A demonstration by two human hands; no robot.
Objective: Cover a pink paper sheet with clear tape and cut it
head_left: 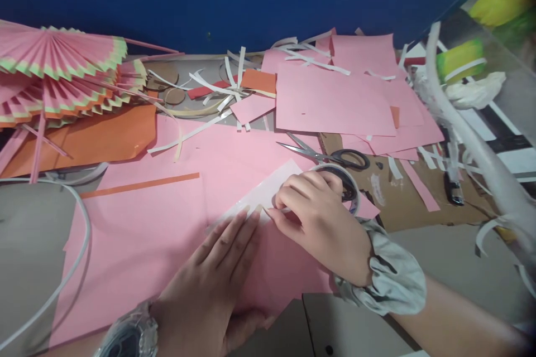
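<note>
A wide white strip of tape (246,201) lies slantwise on a large pink sheet of paper (234,148). My left hand (221,268) rests flat, its stretched fingertips pressing the strip's lower edge. Beside them, my right hand (320,217) is curled, with thumb and forefinger pinched at the strip's edge; exactly what lies between the fingertips is too small to tell. A roll of tape (355,184) sits partly hidden behind my right hand. Just beyond it, black-handled scissors (352,159) lie with their blades apart, pointing left.
Pleated pink paper fans (54,56) stand at the far left above an orange sheet (104,136). Pink sheets (335,100) and white paper strips (234,86) are piled at the back. A cutter (453,187) lies on cardboard (410,209). A white cable (86,234) curves at left.
</note>
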